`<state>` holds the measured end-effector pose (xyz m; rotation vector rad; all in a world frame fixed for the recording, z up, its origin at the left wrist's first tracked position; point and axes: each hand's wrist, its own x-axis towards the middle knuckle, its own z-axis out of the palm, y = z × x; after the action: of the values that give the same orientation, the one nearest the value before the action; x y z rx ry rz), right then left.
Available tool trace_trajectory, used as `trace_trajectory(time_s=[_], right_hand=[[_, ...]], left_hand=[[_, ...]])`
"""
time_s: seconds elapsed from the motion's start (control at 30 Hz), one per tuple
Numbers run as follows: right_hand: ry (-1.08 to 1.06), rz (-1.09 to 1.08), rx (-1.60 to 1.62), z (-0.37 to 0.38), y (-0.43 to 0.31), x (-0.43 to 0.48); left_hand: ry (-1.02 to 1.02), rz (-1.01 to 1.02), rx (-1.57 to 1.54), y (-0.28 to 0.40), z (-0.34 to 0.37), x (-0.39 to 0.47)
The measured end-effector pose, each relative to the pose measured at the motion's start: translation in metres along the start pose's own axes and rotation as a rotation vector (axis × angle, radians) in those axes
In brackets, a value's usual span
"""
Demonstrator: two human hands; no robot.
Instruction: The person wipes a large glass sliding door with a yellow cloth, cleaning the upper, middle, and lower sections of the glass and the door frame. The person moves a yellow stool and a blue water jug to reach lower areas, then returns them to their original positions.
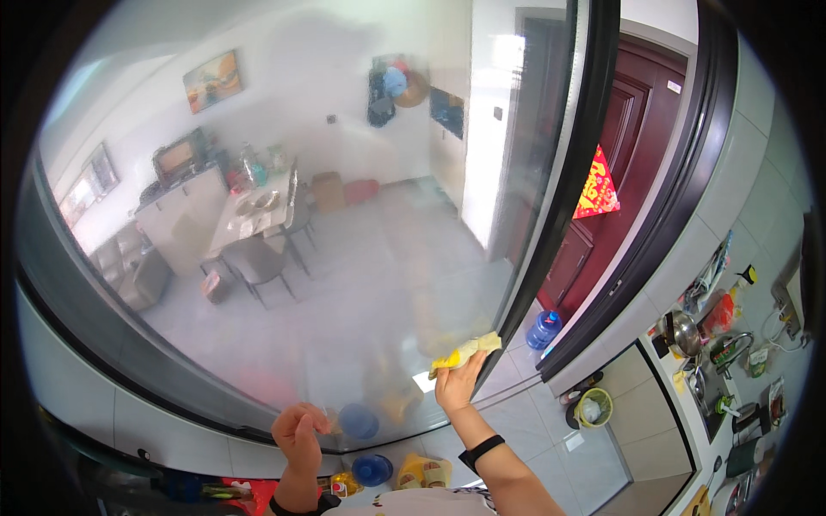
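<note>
My right hand (457,387), with a black band at the wrist, presses a folded yellow and white cloth (466,353) against the lower right part of a large glass door panel (361,277), close to its black frame (548,213). Left of it, my left hand (301,431) is raised near the bottom of the panel with its fingers curled; nothing shows in it. The glass looks hazy and bears reflections. Behind it a dining table (248,216) and a grey chair (257,261) are visible.
A blue water bottle (544,331) stands by the dark red door (629,129). On the floor near me are another blue bottle (372,470), an oil bottle (347,484) and yellow slippers (423,474). A green bin (594,407) stands beside the kitchen counter (690,413) at right.
</note>
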<state>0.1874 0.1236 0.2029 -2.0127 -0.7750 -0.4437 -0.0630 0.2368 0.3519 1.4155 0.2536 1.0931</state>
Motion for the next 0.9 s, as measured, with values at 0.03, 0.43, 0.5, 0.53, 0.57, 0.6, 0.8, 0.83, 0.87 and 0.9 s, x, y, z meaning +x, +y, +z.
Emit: trace_trajectory(time_s=[0.03, 0.43, 0.5, 0.53, 0.57, 0.6, 0.8, 0.83, 0.87, 0.9], right_hand=[[0.001, 0.001, -0.025, -0.001, 0.003, 0.001], [0.536, -0.181, 0.061, -0.079, -0.104, 0.147], [0.458, -0.045, 0.051, -0.036, -0.051, 0.095], [0.351, -0.018, 0.024, -0.021, -0.028, 0.064], [0.213, 0.042, -0.04, 0.001, 0.004, 0.025], [-0.031, 0.111, -0.09, 0.005, 0.014, 0.001], [0.349, -0.269, -0.067, -0.026, -0.049, 0.077], [0.414, -0.393, -0.096, -0.04, -0.074, 0.102], [0.432, -0.468, -0.087, -0.056, -0.108, 0.123], [0.453, -0.547, -0.079, -0.064, -0.131, 0.134]], left_hand=[[-0.032, 0.024, 0.024, -0.001, 0.001, 0.001], [-0.172, 0.183, 0.138, -0.005, 0.003, 0.004], [-0.127, 0.143, 0.122, -0.003, 0.002, 0.002], [-0.117, 0.133, 0.13, -0.001, -0.002, 0.0], [-0.107, 0.126, 0.133, 0.0, -0.006, -0.001], [-0.083, 0.112, 0.142, 0.002, -0.012, -0.005], [0.13, -0.052, 0.422, 0.001, -0.031, -0.009], [0.169, -0.081, 0.384, 0.001, -0.031, -0.008], [0.211, -0.111, 0.347, 0.001, -0.031, -0.009], [0.253, -0.136, 0.304, 0.001, -0.032, -0.011]])
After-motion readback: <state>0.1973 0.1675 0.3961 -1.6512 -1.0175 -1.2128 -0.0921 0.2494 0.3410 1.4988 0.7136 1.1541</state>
